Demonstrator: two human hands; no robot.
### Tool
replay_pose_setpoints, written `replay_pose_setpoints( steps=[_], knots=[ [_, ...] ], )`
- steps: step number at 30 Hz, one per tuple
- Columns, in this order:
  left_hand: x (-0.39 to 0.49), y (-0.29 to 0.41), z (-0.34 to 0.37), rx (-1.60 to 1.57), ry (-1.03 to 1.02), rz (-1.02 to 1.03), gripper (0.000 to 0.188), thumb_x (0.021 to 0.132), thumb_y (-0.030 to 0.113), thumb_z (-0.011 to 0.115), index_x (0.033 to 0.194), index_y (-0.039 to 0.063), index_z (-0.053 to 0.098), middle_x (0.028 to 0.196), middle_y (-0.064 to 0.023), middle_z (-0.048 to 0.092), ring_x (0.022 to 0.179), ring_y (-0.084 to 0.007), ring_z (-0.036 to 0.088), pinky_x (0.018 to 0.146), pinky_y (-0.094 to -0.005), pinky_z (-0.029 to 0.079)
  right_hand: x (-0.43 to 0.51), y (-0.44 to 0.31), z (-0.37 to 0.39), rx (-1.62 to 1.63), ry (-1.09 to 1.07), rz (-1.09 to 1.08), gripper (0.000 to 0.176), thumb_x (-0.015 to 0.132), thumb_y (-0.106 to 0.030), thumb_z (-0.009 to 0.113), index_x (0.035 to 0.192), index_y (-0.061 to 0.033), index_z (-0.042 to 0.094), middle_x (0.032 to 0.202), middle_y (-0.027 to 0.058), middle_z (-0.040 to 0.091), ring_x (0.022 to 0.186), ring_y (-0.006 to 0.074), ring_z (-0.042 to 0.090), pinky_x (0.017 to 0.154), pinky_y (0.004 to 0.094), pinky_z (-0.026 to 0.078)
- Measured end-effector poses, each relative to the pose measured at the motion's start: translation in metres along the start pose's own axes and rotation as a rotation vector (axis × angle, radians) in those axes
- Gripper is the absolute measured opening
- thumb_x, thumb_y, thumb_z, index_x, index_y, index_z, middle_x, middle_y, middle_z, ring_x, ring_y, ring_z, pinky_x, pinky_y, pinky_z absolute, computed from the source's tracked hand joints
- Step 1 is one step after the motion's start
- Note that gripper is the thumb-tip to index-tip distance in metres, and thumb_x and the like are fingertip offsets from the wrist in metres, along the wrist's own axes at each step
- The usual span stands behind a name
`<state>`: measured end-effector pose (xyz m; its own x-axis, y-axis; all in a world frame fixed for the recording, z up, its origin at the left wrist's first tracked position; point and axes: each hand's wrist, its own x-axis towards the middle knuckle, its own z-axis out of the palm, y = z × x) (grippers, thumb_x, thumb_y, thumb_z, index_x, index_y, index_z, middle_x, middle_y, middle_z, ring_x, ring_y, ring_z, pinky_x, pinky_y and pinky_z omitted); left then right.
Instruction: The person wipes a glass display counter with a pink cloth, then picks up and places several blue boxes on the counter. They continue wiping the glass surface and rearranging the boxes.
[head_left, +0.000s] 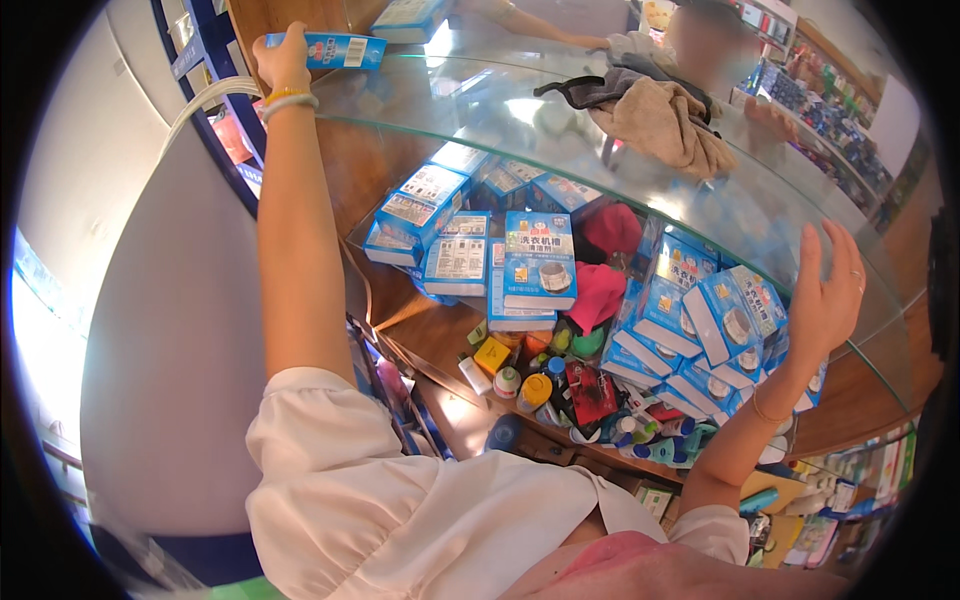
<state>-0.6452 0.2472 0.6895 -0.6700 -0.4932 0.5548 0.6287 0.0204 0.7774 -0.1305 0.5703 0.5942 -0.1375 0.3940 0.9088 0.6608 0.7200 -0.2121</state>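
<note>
At the upper left, my left hand (285, 64) grips a blue-and-white cardboard box (345, 52) with a barcode, held at the far left end of the glass countertop (465, 97). Another blue box (409, 19) lies just beyond it. On the right, my right hand (834, 289) is raised by the glass edge with fingers spread and nothing in it. A heap of blue washing-machine cleaner boxes (724, 319) lies close beside it. More such boxes (538, 259) are piled at the middle and left, some seen through the glass.
Small bottles and jars (535, 391), a red packet (591, 394) and pink cloth (596, 292) crowd the wooden shelf. A brown-grey cloth (652, 120) rests on the glass. Across the counter stands another person (660, 52), arm outstretched. A large grey panel (172, 337) flanks my left side.
</note>
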Motion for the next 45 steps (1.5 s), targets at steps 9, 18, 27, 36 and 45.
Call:
replay_pose_setpoints(
  steps=[9, 18, 27, 36, 45],
  knots=[
    [-0.194, 0.04, -0.142, -0.536, 0.314, 0.163, 0.046, 0.078, 0.011, 0.052, 0.121, 0.0, 0.04, 0.116, -0.0172, 0.049, 0.099, -0.0278, 0.057, 0.072, -0.0318, 0.053, 0.0, -0.002, -0.005, 0.07, -0.049, -0.004, 0.037, 0.083, -0.043, 0.058, 0.103, -0.0129, 0.068, 0.113, 0.0049, 0.063, 0.109, 0.0263, 0.055, 0.092, 0.0334, 0.041],
    [-0.348, -0.038, -0.141, -0.44, 0.212, -0.271, 0.047, 0.085, 0.007, 0.053, 0.128, 0.002, 0.036, 0.126, -0.0179, 0.044, 0.106, -0.0249, 0.053, 0.074, -0.0305, 0.05, 0.001, 0.009, -0.014, 0.005, -0.112, -0.011, 0.045, 0.083, -0.051, 0.054, 0.1, -0.0132, 0.069, 0.111, 0.0038, 0.064, 0.106, 0.0266, 0.056, 0.085, 0.0367, 0.045],
    [-0.385, -0.001, -0.105, 0.099, -0.129, 0.173, 0.057, 0.085, 0.017, 0.058, 0.134, -0.003, 0.035, 0.14, -0.0237, 0.028, 0.129, -0.0369, 0.028, 0.106, -0.0446, 0.022, 0.001, 0.017, -0.013, 0.09, -0.068, -0.074, 0.045, 0.083, -0.049, 0.054, 0.093, -0.0071, 0.069, 0.104, 0.0081, 0.066, 0.102, 0.0294, 0.057, 0.085, 0.038, 0.045],
    [-0.314, 0.146, 0.051, 0.201, -1.072, 1.467, 0.045, 0.094, 0.038, 0.045, 0.126, 0.008, 0.052, 0.138, -0.012, 0.04, 0.119, -0.03, 0.045, 0.105, -0.0377, 0.029, 0.0, 0.01, -0.015, 0.04, -0.091, -0.064, 0.042, 0.083, -0.047, 0.057, 0.098, -0.0095, 0.068, 0.111, 0.0061, 0.063, 0.107, 0.0285, 0.055, 0.087, 0.0375, 0.044],
    [-0.226, 0.091, 0.107, 0.416, -1.744, 1.091, 0.047, 0.09, 0.033, 0.044, 0.126, 0.003, 0.049, 0.12, -0.0185, 0.053, 0.114, -0.0313, 0.048, 0.101, -0.039, 0.035, -0.003, 0.006, -0.02, 0.049, -0.073, -0.07, 0.03, 0.082, -0.032, 0.063, 0.099, -0.0083, 0.067, 0.11, 0.0064, 0.064, 0.105, 0.0274, 0.055, 0.088, 0.0354, 0.043]
  ],
)
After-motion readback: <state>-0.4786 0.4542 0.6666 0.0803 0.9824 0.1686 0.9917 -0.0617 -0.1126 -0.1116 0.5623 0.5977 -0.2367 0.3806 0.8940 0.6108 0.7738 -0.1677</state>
